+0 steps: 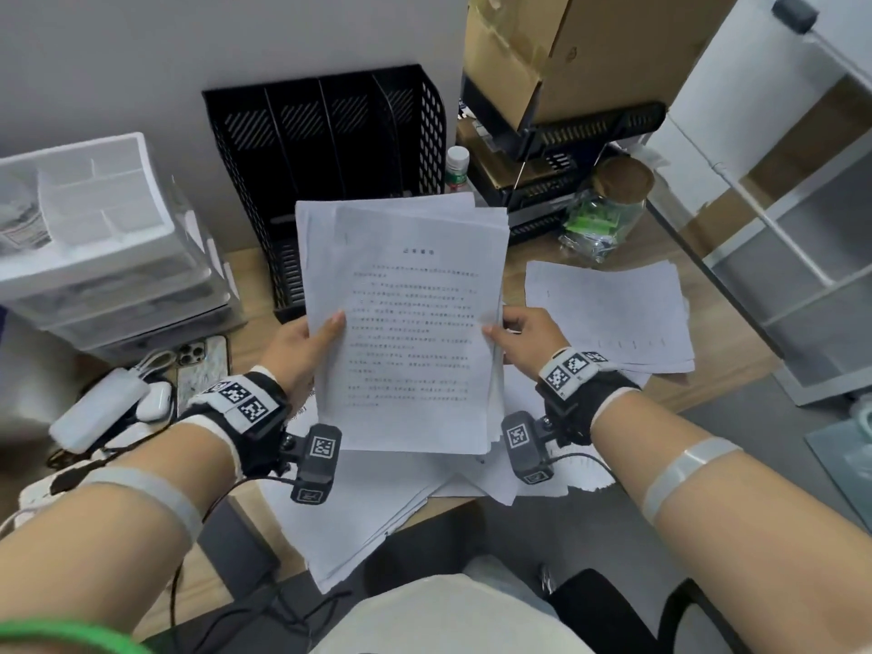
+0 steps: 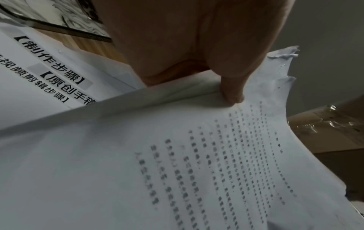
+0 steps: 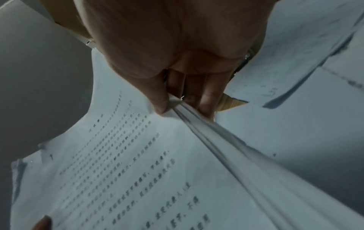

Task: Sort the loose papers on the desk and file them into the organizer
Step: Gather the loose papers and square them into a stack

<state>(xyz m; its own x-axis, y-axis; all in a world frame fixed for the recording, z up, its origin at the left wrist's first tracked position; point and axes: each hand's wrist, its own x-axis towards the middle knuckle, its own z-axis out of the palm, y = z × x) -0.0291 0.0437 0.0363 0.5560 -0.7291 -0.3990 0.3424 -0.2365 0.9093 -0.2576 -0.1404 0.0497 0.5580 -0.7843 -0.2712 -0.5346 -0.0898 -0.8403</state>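
A stack of white printed papers [image 1: 406, 323] is held upright above the desk, in front of the black mesh organizer [image 1: 330, 148] at the back. My left hand [image 1: 306, 344] grips the stack's left edge, thumb on the front page. My right hand [image 1: 521, 335] pinches the right edge, thumb in front and fingers behind. In the left wrist view the thumb [image 2: 230, 91] presses on the stack [image 2: 177, 163]. The right wrist view shows my thumb [image 3: 159, 99] and fingers clamping the stack [image 3: 138, 163]. More loose papers [image 1: 608, 313] lie on the desk at right, and others [image 1: 377, 516] under the stack.
White plastic drawers [image 1: 94, 247] stand at left, with a phone [image 1: 203, 365], a power bank [image 1: 94, 410] and an earbud case beside them. Behind the papers at right are a glass jar [image 1: 608, 210], a small bottle [image 1: 456, 169], cardboard boxes [image 1: 566, 49] and a white shelf [image 1: 778, 205].
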